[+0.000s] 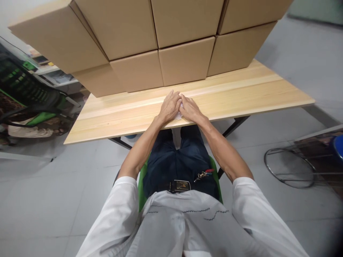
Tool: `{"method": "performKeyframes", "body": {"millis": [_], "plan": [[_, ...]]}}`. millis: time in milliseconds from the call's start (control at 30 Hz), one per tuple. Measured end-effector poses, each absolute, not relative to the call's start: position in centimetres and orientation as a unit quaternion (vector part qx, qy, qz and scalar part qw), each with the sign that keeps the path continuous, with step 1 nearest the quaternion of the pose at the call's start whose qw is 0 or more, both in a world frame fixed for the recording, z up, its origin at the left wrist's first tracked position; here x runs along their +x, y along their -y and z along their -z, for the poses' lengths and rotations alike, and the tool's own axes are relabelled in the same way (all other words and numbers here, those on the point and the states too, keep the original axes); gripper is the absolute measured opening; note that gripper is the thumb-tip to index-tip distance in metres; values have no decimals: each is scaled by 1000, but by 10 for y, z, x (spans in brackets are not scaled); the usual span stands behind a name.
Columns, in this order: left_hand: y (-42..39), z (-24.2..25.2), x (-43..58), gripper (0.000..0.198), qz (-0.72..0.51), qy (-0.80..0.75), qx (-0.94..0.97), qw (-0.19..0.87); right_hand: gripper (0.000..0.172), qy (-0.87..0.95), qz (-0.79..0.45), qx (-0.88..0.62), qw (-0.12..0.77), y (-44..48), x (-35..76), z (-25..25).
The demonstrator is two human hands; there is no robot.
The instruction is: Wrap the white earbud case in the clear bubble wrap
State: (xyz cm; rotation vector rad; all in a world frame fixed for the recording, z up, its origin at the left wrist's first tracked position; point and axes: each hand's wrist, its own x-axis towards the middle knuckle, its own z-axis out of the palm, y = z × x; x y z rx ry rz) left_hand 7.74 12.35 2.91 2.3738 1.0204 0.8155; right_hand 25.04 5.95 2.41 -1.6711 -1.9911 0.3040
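Observation:
My left hand (170, 106) and my right hand (189, 108) meet near the front edge of the wooden table (254, 89). Both are bent over a small whitish, thin-looking piece (179, 115), mostly covered by them; its kind cannot be made out. The fingers of my left hand are close together, pointing forward and inward. Those of my right hand curl in beside them, with the fingertips touching or nearly touching. Between the wrists a bit of the pale piece shows on the tabletop.
Stacked cardboard boxes (187, 60) line the table's back side, just beyond my hands. A black mesh chair (29, 82) stands at the left, near a shelf (63, 80). On the right floor lies a round metal frame (289, 167), beside a blue-topped stool (338, 144).

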Motion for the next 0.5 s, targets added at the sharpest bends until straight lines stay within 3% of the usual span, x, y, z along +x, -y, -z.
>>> {"method": "performKeyframes", "body": {"millis": [500], "plan": [[-160, -1, 68, 22, -300, -340, 879, 145, 71, 751, -79, -621, 211, -39, 242, -27]]}}
